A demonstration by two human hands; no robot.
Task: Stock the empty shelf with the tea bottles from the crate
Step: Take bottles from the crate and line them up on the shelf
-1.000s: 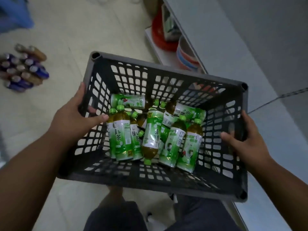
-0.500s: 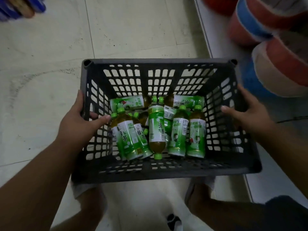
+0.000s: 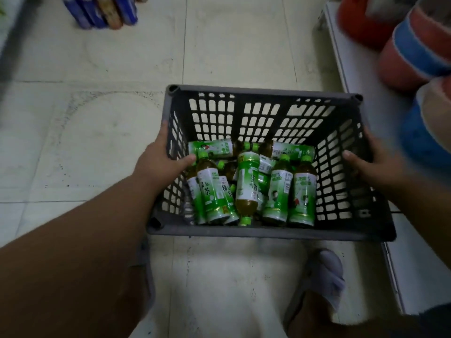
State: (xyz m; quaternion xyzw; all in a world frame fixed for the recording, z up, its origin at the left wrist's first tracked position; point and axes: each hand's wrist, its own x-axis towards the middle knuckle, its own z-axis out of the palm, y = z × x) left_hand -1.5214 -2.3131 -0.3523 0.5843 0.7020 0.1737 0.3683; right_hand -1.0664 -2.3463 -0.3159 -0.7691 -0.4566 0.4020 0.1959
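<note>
A dark grey slatted plastic crate (image 3: 263, 92) is low over the tiled floor, held between my two hands. Several green-label tea bottles (image 3: 247, 185) with green caps lie jumbled in its bottom. My left hand (image 3: 162, 162) grips the crate's left wall, thumb curled inside next to a bottle. My right hand (image 3: 373, 164) grips the right wall, thumb inside. A white shelf board (image 3: 353, 76) runs along the right side of the view.
Stacked red, blue and white plastic basins (image 3: 415, 57) fill the shelf at the upper right. Blue and brown bottles (image 3: 105, 11) lie on the floor at the upper left. My foot in a pale slipper (image 3: 324, 276) stands just below the crate.
The crate has come down from waist height toward the floor beside the shelf, and it now sits level. Both hands keep the same grip on its side walls.
</note>
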